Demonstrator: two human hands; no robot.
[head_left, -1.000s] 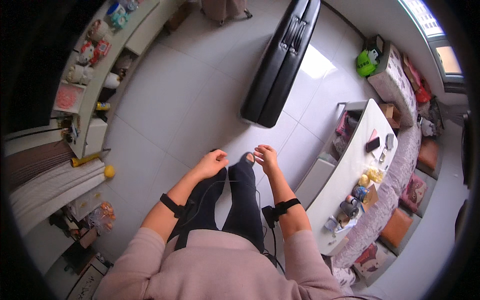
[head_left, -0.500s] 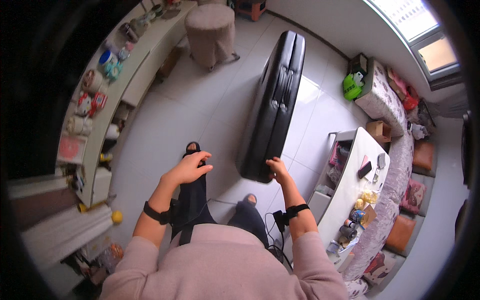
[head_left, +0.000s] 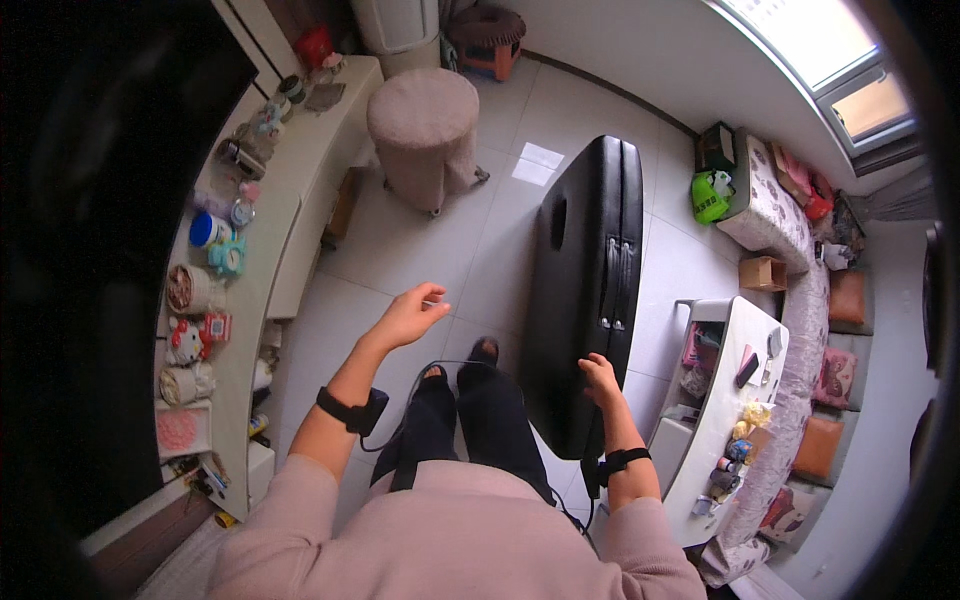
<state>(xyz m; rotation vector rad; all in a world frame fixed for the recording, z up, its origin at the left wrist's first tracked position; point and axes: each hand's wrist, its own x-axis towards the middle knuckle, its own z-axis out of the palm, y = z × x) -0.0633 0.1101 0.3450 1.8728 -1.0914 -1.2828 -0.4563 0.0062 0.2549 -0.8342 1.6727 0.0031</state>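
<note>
A black folded massage table [head_left: 572, 300] stands on its long edge on the floor, just right of my legs. An oval hole shows in its left face, and two carry handles sit along its top seam. My right hand [head_left: 600, 380] lies on the near part of its top edge, with fingers apart and not wrapped round it. My left hand [head_left: 412, 314] hangs in the air over the floor, left of the table, holding nothing, its fingers loosely bent and apart. Each forearm wears a black strap with a small device and cable.
A cloth-covered round stool [head_left: 425, 125] stands ahead on the left. Along the left runs a long cabinet [head_left: 262, 240] crowded with ornaments and jars. On the right are a white low table [head_left: 690, 470] with a phone and jars, a sofa [head_left: 790, 400], and a cardboard box [head_left: 763, 273].
I have stepped forward, and the massage table now stands closer beside my right leg. My right hand has gone from its near end onto its top edge. The left hand stays empty.
</note>
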